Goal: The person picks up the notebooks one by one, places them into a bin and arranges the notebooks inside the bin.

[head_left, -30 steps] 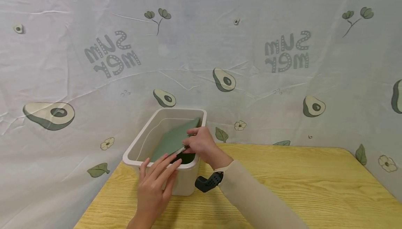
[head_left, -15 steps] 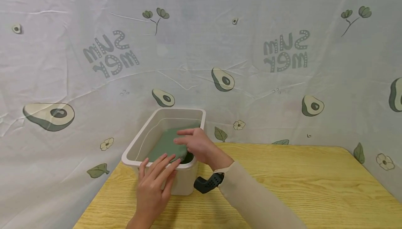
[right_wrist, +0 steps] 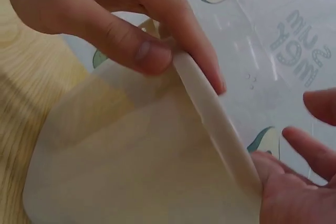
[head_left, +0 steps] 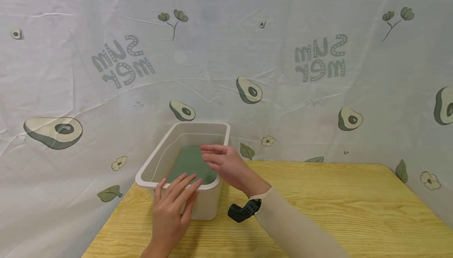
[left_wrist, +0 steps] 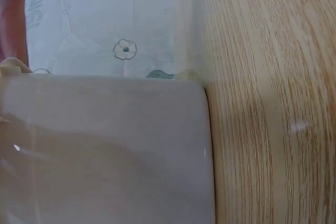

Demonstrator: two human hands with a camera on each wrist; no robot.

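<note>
A white plastic bin (head_left: 205, 207) stands on the table. Inside lies a flat, green-grey, sheet-like thing (head_left: 189, 163), its front edge partly behind the fingers. My left hand (head_left: 173, 211) grips the bin's near rim; the right wrist view shows that hand (right_wrist: 121, 30) with the thumb against the outer wall and the fingers over the rim. Just above the bin's right rim is my right hand (head_left: 226, 165), fingers extended loosely to the left and holding nothing. Its palm side (right_wrist: 294, 198) shows at the right wrist view's corner. The bin's outer wall (left_wrist: 105, 150) fills much of the left wrist view.
A yellow wood-grain table (head_left: 318, 211) extends right of the bin. Close behind hangs a pale curtain (head_left: 290, 104) printed with avocados and leaves. A black band (head_left: 244, 211) sits on my right wrist.
A second ago my right hand held the green-grey thing tilted by its edge. It has let go, the thing lies flat inside, and the hand has lifted slightly. The left hand stays on the rim.
</note>
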